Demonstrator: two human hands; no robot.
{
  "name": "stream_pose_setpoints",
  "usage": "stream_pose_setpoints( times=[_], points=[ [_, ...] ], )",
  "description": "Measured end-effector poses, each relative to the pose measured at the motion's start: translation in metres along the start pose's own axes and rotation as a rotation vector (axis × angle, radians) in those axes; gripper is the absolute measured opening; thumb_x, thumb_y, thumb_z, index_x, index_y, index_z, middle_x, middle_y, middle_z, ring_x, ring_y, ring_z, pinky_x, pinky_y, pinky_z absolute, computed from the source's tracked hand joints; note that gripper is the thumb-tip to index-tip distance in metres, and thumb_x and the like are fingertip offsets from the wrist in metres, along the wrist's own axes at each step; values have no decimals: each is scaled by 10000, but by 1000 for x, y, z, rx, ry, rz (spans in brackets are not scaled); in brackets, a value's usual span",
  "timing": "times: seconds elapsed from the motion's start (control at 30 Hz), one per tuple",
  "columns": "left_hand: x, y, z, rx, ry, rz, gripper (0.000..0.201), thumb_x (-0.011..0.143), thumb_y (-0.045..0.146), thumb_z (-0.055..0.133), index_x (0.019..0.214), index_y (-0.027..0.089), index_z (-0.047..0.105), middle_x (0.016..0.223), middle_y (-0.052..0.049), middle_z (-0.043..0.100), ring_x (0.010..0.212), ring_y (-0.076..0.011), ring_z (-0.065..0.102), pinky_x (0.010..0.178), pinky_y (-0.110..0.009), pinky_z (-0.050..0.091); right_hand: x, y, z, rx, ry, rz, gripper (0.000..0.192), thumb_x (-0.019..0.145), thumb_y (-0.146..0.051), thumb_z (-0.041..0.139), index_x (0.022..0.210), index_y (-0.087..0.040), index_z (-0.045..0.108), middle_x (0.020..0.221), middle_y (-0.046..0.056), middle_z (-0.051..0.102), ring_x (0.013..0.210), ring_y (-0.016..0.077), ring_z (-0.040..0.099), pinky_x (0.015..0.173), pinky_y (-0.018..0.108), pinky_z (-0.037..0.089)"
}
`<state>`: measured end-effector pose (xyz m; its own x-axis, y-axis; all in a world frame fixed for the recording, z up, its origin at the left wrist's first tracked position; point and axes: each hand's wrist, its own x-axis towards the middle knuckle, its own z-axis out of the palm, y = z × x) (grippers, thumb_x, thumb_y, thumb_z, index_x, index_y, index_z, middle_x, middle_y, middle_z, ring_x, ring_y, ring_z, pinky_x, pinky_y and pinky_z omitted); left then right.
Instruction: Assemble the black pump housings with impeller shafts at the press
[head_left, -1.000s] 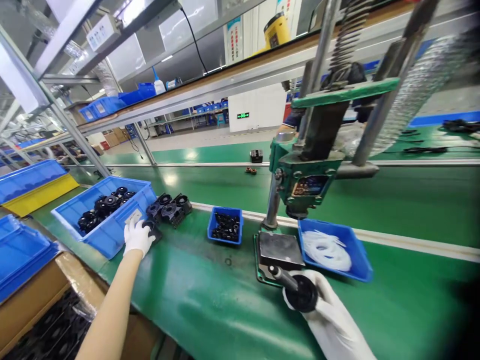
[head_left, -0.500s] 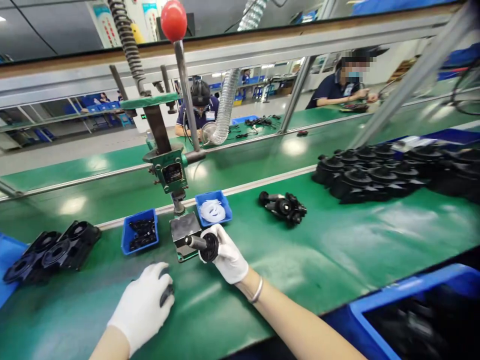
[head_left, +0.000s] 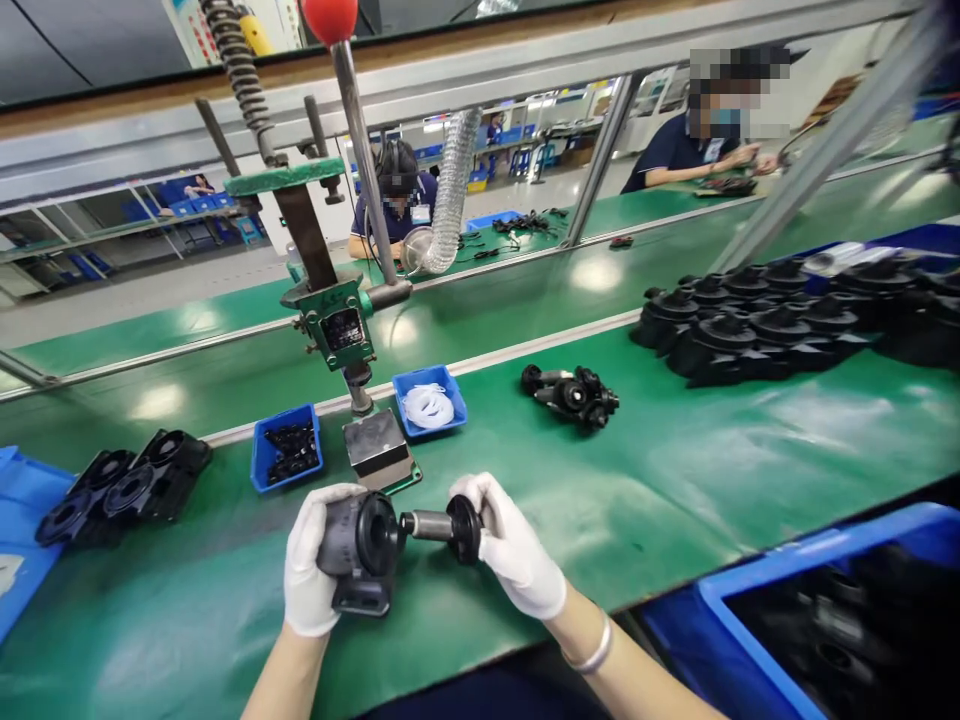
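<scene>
In a white glove, my left hand [head_left: 311, 565] is closed round a black cylindrical housing [head_left: 360, 550] with a flat slotted base. The round open end of this housing faces right. My right hand [head_left: 517, 545], also gloved, grips a shaft with a black disc [head_left: 442, 528] by its disc end. The metal shaft points left, its black tip right beside the housing's opening; whether the two touch I cannot tell. Just beyond both hands stands a metal block [head_left: 377, 448] under the ram of a hand press [head_left: 341, 325] with a red ball knob.
A blue bin of small black parts [head_left: 287, 447] and a blue bin of white rings [head_left: 430, 402] flank the block. Several shaft parts [head_left: 571, 395] lie behind on the green bench. Black housings stand at left [head_left: 124, 485] and right [head_left: 750, 320]. A blue crate [head_left: 810, 585] sits front right. Co-workers sit opposite.
My left hand has lifted and turned the black housing, which was mostly hidden under it. My right hand has come nearer and to the right, bringing the shaft level with the housing.
</scene>
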<state>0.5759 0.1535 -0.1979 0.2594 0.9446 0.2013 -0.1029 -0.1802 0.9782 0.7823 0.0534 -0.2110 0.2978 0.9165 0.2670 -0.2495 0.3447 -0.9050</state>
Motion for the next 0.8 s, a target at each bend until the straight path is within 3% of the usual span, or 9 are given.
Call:
stream_pose_setpoints(
  times=[0.2, 0.47, 0.67, 0.8],
  points=[
    [-1, 2, 7, -37, -89, 98, 255, 925, 401, 500, 972, 195, 642, 1047, -81, 674, 993, -262, 644, 930, -402, 497, -7, 5, 13, -124, -2, -21, 253, 691, -159, 579, 792, -235, 359, 816, 0, 402, 725, 171, 387, 663, 292, 370],
    [-7, 1, 12, 196, -368, 357, 231, 882, 342, 591, 1058, 203, 648, 1117, -118, 638, 1057, -303, 617, 907, -456, 496, -9, -6, 29, -554, -43, -136, 360, 505, -55, 441, 803, -234, 348, 826, 0, 402, 738, 177, 405, 665, 302, 361],
    [-13, -8, 21, 173, -350, 427, 203, 905, 277, 548, 1088, 225, 617, 1135, -105, 611, 1055, -287, 611, 889, -454, 495, -9, -13, 33, -656, -59, -203, 374, 500, -82, 429, 825, -234, 324, 848, 4, 381, 740, 178, 403, 656, 308, 352],
    [-13, -10, 31, 86, -284, 400, 177, 906, 289, 558, 1059, 228, 624, 1113, -91, 626, 1044, -276, 618, 896, -441, 491, -4, -29, 32, -777, -97, -148, 369, 500, -75, 446, 806, -235, 316, 835, 3, 372, 705, 172, 398, 627, 303, 349]
  ],
)
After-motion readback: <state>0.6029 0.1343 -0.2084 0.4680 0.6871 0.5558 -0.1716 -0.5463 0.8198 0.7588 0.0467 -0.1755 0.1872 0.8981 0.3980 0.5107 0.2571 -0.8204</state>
